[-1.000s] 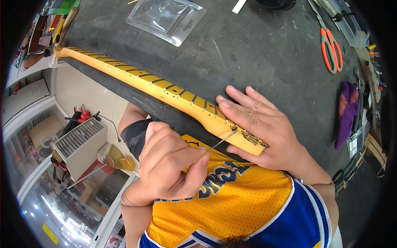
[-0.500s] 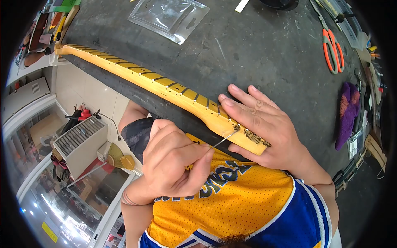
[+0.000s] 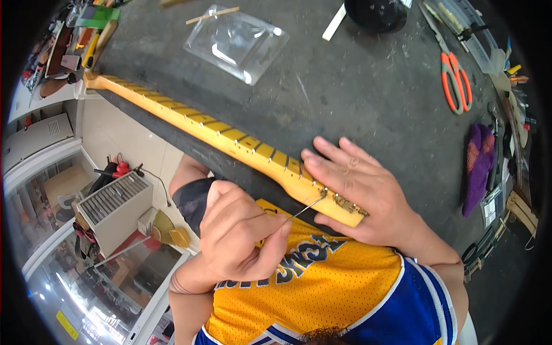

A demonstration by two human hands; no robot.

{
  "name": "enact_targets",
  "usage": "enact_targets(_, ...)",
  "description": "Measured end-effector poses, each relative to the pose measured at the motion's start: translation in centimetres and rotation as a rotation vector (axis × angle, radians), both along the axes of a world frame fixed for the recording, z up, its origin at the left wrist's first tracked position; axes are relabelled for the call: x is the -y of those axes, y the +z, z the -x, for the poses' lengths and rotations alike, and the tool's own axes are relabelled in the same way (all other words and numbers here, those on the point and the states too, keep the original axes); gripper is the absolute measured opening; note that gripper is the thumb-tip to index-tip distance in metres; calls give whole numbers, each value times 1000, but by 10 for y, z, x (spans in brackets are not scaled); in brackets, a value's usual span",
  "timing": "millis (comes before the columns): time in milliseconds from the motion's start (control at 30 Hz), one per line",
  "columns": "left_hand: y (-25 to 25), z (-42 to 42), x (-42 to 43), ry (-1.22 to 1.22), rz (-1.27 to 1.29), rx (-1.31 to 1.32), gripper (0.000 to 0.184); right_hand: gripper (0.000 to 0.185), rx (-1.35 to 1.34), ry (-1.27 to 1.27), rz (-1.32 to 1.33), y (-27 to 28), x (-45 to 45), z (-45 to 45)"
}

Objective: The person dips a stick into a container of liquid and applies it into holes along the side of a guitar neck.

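A yellow guitar neck with dark frets lies on its side, slanting from upper left to lower centre. My left hand is closed in a pinch on a thin metal pick, whose tip touches the neck's side near the heel. Dark, rough marks show on the heel beside the tip. My right hand holds the heel end between thumb and forefinger, its other fingers stretched out over the dark table.
Beyond the neck lie a clear plastic package with a thin stick across it, a white strip and a black bowl. Orange-handled scissors and a purple cloth lie at the right.
The view has shifted, so the table items sit lower and more of the bowl shows. The pick's tip remains near the same marked spot; both hands keep their hold.
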State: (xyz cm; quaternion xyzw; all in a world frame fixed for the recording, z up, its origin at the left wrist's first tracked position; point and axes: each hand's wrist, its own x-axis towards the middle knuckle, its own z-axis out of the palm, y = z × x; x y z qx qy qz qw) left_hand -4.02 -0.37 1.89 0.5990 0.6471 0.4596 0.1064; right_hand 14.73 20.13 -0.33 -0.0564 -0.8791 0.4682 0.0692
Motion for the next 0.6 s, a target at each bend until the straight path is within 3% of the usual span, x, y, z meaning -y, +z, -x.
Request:
enact_targets(233, 48, 50, -80, 79, -19, -261, 10, 79, -20, 5, -2, 1, 0, -2)
enact_targets(400, 30, 87, -179, 86, -62, -472, 5, 79, -7, 8, 14, 1, -2, -2)
enact_targets(600, 13, 94, -219, 38, 52, -692, 5, 79, 6, 9, 56, 1, -4, -1)
